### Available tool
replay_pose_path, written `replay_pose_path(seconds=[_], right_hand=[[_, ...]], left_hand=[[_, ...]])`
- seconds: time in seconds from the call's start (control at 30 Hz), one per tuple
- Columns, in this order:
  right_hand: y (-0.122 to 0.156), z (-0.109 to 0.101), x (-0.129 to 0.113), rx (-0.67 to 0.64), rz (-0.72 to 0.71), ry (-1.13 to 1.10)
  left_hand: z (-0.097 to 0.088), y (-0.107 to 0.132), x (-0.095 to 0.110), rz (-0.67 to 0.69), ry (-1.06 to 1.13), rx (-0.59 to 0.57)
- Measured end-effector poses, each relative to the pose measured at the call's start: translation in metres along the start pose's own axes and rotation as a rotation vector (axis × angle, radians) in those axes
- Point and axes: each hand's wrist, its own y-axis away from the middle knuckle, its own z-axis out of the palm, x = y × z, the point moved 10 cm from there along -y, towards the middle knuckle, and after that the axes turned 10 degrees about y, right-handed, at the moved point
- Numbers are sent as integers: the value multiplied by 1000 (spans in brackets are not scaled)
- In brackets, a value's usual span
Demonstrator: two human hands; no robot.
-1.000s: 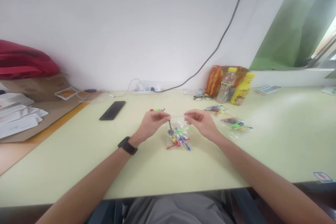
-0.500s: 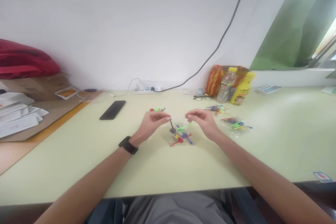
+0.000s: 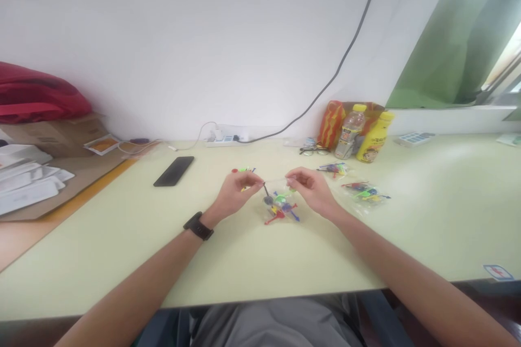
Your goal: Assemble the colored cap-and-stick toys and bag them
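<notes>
Two grips, left hand and right hand, pinched on clear bag of multicoloured plastic pieces.

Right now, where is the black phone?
In the head view, the black phone lies flat on the pale table, left of the left hand and in front of the white power strip by the wall.

Pale yellow tabletop: blk phone back-left; pwr strip, glasses, 2 bottles along back edge; 2 toy bags right of ctr; sticker front-right corner.
</notes>
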Motion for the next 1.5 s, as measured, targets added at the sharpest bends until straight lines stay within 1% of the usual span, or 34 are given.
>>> replay_pose_path(seconds=[0.1, 0.2, 0.3, 0.43, 0.5, 0.6, 0.7, 0.83, 0.97, 1.07, 1.13, 1.17, 1.23, 1.3, 1.33, 1.37, 1.4, 1.43, 1.47, 1.5], right_hand=[[1, -3, 1, 24, 27, -37], [1, -5, -2, 28, 14, -40], [2, -4, -7, -2, -23, -39], [5, 3, -9, -55, -30, 25], [8, 12, -11, -120, -39, 89], [13, 27, -16, -234, -57, 142], [14, 32, -20, -265, -71, 139], [13, 32, -18, -273, -62, 142], [12, 30, -17, -286, -64, 205], [10, 19, -26, -279, -108, 279], [8, 4, -35, -266, -140, 341], [7, -5, -39, -252, -155, 380], [8, -30, -47, -169, -204, 496], [17, -54, -57, -34, -306, 653], [26, -61, -63, 27, -379, 736], [38, -63, -67, 63, -457, 823], [50, -59, -69, 64, -528, 910], [63, -49, -67, 24, -588, 996], [76, -37, -62, -39, -630, 1063], [87, -25, -55, -116, -657, 1104]], left_hand=[[-4, 1, 1, -13, 47, 26], [-1, 2, 3, -30, 92, 5], [5, 4, 4, -46, 108, -25], [11, 6, 4, -74, 117, -25], [18, 7, 4, -74, 115, -72], [31, 9, 6, -64, 67, -184], [38, 12, 2, -84, 31, -246], [37, 13, -4, -104, 4, -227], [32, 12, -7, -118, -2, -197], [22, 8, -8, -140, -20, -173], [10, 4, -8, -158, -27, -150], [1, 1, -8, -158, -22, -125], [-25, -7, -6, -134, -19, -31], [-56, -13, -5, -102, -50, 107], [-73, -15, -5, -87, -101, 194], [-89, -15, -5, -71, -169, 280], [-102, -15, -6, -51, -235, 350], [-110, -14, -6, -25, -287, 392], [-114, -14, -9, -9, -337, 398], [-113, -14, -13, -1, -385, 377]])
